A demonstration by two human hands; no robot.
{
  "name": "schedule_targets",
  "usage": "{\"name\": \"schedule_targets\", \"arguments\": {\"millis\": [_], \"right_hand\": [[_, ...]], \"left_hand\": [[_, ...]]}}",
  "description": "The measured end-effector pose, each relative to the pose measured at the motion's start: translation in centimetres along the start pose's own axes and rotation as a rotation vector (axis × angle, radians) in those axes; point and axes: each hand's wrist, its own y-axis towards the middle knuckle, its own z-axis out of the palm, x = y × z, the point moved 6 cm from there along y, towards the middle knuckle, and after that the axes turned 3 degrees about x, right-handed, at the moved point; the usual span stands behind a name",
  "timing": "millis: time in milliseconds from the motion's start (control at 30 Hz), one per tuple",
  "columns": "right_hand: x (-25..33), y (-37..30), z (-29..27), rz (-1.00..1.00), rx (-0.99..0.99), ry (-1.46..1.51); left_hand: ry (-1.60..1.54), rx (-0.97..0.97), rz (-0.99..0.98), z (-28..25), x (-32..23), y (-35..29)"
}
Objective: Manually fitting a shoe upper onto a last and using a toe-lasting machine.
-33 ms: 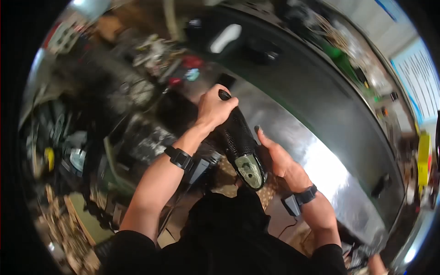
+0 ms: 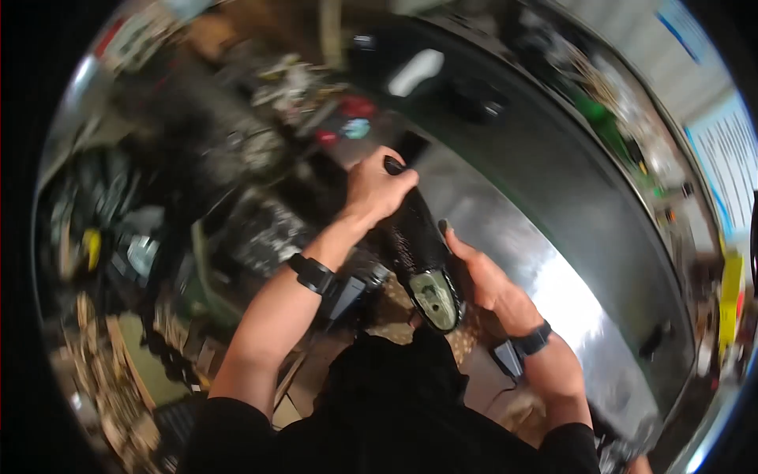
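A black, textured shoe upper [image 2: 418, 229] is stretched over a form whose pale green top [image 2: 435, 299] shows at the end nearest my body. My left hand [image 2: 377, 188] is closed around its far, narrow end, with the dark tip poking out by the thumb. Close along the shoe's right side is my right hand [image 2: 493, 280], its thumb stretched out and dark at the tip. Its other fingers are mostly hidden, and I cannot tell whether it touches the shoe. Both wrists carry black straps with small boxes.
A shiny metal worktop [image 2: 545, 261] runs diagonally to the right, beside a long dark trough [image 2: 545, 150]. A white oblong piece [image 2: 415, 73] lies at its far end. Blurred machinery and clutter fill the left. A yellow box [image 2: 732, 296] stands at the far right.
The surroundings have shifted to the right in view. Shoe and hands have shifted slightly right too, with the left hand's grip unchanged.
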Motion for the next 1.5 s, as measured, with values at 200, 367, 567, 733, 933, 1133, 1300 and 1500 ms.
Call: {"name": "schedule_targets", "arguments": {"millis": [200, 367, 567, 733, 933, 1133, 1300, 1500], "right_hand": [[-4.3, 5.5, 20.5, -0.243, 0.184, -0.384], [-12.0, 8.2, 34.4, -0.351, 0.307, -0.5], [-20.7, 12.0, 46.1, -0.013, 0.494, -0.14], [-23.2, 17.4, 50.5, 0.007, 0.441, -0.19], [-25.1, 23.1, 50.9, -0.04, 0.348, -0.216], [-24.9, 24.1, 50.9, 0.011, 0.174, -0.314], [-24.0, 24.3, 50.1, 0.057, 0.195, -0.246], [-25.7, 27.4, 49.9, -0.144, 0.327, -0.269]], "left_hand": [[-0.025, -0.403, -0.049, -22.8, 6.5, -8.9], [-0.063, -0.705, -0.121, -39.1, 10.9, -18.7], [-0.812, -0.737, -0.129, -50.8, 19.8, -23.7], [-1.288, -0.626, -0.037, -47.3, 24.5, -27.8], [-1.428, -0.641, -0.138, -46.7, 26.9, -27.1], [-1.479, -0.697, -0.254, -47.6, 27.7, -26.3], [-1.423, -0.838, -0.366, -46.7, 27.7, -26.0], [-1.121, -1.248, -0.179, -44.0, 33.6, -24.0]]}}
